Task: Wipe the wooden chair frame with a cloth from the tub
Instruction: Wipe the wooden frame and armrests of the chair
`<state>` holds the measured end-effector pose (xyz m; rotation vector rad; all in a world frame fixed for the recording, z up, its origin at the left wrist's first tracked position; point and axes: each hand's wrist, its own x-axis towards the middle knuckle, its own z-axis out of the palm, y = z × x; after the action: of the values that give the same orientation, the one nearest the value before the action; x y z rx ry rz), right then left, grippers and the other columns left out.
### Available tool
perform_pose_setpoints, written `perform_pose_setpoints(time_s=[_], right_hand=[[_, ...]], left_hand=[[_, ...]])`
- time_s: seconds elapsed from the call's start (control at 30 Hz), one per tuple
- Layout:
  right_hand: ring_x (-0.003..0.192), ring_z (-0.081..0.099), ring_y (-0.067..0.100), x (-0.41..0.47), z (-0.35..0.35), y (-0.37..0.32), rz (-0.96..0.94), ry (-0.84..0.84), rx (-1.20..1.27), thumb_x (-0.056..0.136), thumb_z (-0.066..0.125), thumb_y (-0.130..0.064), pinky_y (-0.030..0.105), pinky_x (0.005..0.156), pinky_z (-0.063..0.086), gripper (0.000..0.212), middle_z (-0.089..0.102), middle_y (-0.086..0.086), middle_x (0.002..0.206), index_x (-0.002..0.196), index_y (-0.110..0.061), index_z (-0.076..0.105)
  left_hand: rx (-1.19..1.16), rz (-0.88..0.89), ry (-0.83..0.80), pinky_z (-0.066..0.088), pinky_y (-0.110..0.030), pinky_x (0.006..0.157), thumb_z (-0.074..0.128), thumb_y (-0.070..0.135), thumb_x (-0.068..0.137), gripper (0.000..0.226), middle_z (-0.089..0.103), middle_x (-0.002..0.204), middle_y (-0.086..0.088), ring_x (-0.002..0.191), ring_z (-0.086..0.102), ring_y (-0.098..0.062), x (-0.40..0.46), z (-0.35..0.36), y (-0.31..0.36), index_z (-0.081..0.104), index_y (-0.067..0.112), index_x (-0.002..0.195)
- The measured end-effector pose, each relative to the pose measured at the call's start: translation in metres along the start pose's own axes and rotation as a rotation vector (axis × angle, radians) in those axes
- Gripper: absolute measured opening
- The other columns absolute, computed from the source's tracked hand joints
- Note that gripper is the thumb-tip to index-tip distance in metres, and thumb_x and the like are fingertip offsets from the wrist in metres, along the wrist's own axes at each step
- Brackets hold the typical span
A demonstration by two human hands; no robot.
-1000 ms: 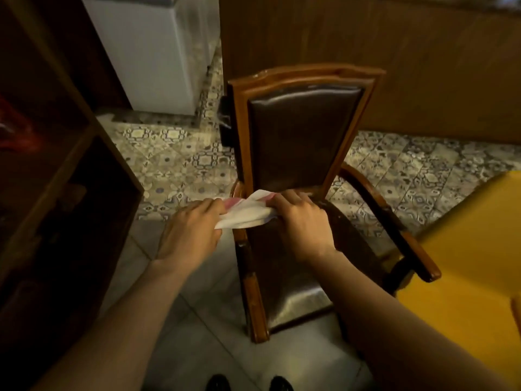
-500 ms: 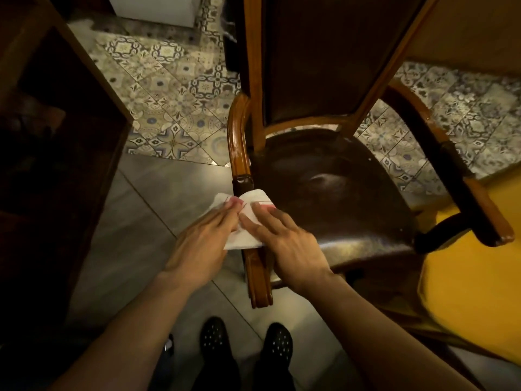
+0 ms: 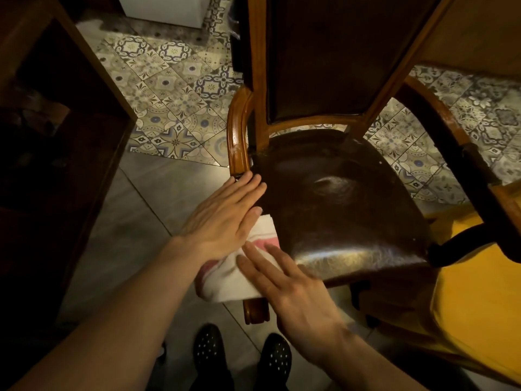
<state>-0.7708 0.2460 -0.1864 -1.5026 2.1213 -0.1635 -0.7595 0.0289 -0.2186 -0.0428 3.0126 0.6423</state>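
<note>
The cloth (image 3: 239,266) now drapes lower over the armrest (image 3: 255,306); both hands, flattened, seem to press it.

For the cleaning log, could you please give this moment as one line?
phase: wiping | left hand: flat on cloth | right hand: flat on cloth | spot: chair's left armrest, front end

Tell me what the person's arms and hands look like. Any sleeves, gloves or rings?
Both forearms are bare, with no sleeves in view. The left hand and right hand wear no gloves, and I see no rings or watch. The nails look short and plain.
</note>
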Motion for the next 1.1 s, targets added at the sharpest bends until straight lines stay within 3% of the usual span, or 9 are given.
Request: perform_pose_setpoints(time_s=[0.07,0.13,0.2,0.27,0.4,0.6,0.77,0.87,1.1], right_hand=[[0.154,0.015,0.029,-0.015,0.01,-0.003,-0.025,0.052,0.011,0.079,0.013,-0.018,0.049,0.104,0.049,0.081,0.005,-0.006,0.169,0.16,-0.027,0.014],[0.147,0.035,0.03,-0.027,0.017,-0.004,-0.054,0.124,-0.027,0.084,0.033,-0.017,0.042,0.096,0.056,0.074,0.022,-0.004,0.166,0.157,-0.024,0.028],[0.142,0.043,0.029,-0.033,0.02,-0.003,-0.079,0.159,-0.041,0.085,0.042,-0.017,0.037,0.092,0.057,0.07,0.029,-0.003,0.164,0.155,-0.023,0.035],[0.143,0.042,0.029,-0.035,0.019,0.0,-0.116,0.142,-0.072,0.087,0.039,-0.02,0.037,0.093,0.056,0.068,0.028,-0.003,0.164,0.155,-0.023,0.035],[0.149,0.029,0.031,-0.033,0.017,0.011,-0.173,0.022,-0.097,0.091,0.043,-0.042,0.046,0.102,0.051,0.077,0.012,-0.003,0.169,0.16,-0.028,0.013],[0.14,0.046,0.03,-0.003,0.004,0.02,-0.193,0.123,-0.124,0.096,0.053,-0.038,0.041,0.087,0.059,0.064,0.026,-0.005,0.165,0.155,-0.032,0.031],[0.137,0.048,0.033,0.016,0.002,0.026,-0.147,0.145,-0.096,0.084,0.076,-0.023,0.045,0.085,0.06,0.076,0.043,0.0,0.157,0.151,-0.028,0.04],[0.133,0.051,0.032,0.03,-0.004,0.03,-0.133,0.163,-0.104,0.075,0.083,-0.027,0.044,0.083,0.061,0.082,0.053,0.003,0.148,0.147,-0.024,0.045],[0.117,0.055,0.022,0.034,-0.002,0.032,-0.15,0.288,-0.092,0.079,0.065,-0.024,0.032,0.072,0.058,0.055,0.057,-0.004,0.14,0.133,-0.025,0.054]], left_hand=[[-0.001,-0.001,0.012,-0.004,-0.029,0.125,0.02,0.036,0.108,0.055,0.012,0.169,0.0,0.155,-0.003,-0.009,-0.001,0.007,0.001,0.019,0.015,0.16],[0.004,-0.003,0.024,0.0,-0.032,0.126,0.02,0.035,0.108,0.056,0.011,0.169,-0.001,0.155,-0.003,-0.01,-0.003,0.012,0.0,0.019,0.015,0.16],[0.012,-0.003,0.033,0.003,-0.035,0.127,0.019,0.034,0.108,0.055,0.011,0.169,-0.001,0.155,-0.002,-0.01,-0.004,0.015,0.0,0.018,0.014,0.16],[0.008,-0.007,0.039,0.003,-0.035,0.127,0.018,0.033,0.108,0.055,0.011,0.169,-0.001,0.155,-0.002,-0.01,-0.005,0.018,0.0,0.018,0.014,0.16],[-0.033,-0.023,0.061,0.006,-0.038,0.127,0.017,0.032,0.109,0.054,0.013,0.169,0.0,0.155,-0.001,-0.009,-0.006,0.021,0.002,0.018,0.014,0.16],[-0.128,-0.065,0.106,0.006,-0.035,0.127,0.017,0.035,0.107,0.056,0.018,0.168,0.001,0.155,0.003,-0.006,-0.005,0.018,0.005,0.022,0.016,0.159],[-0.164,-0.072,0.084,0.012,-0.039,0.126,0.015,0.039,0.106,0.058,0.016,0.168,0.002,0.154,0.003,-0.004,-0.006,0.017,0.005,0.02,0.016,0.159],[-0.177,-0.086,0.072,0.013,-0.039,0.126,0.013,0.04,0.106,0.059,0.014,0.168,0.003,0.154,0.001,-0.003,-0.005,0.019,0.004,0.017,0.018,0.16],[-0.196,-0.095,0.105,0.013,-0.036,0.127,0.015,0.04,0.106,0.058,0.017,0.168,0.005,0.153,0.003,-0.001,-0.004,0.023,0.002,0.019,0.021,0.16]])
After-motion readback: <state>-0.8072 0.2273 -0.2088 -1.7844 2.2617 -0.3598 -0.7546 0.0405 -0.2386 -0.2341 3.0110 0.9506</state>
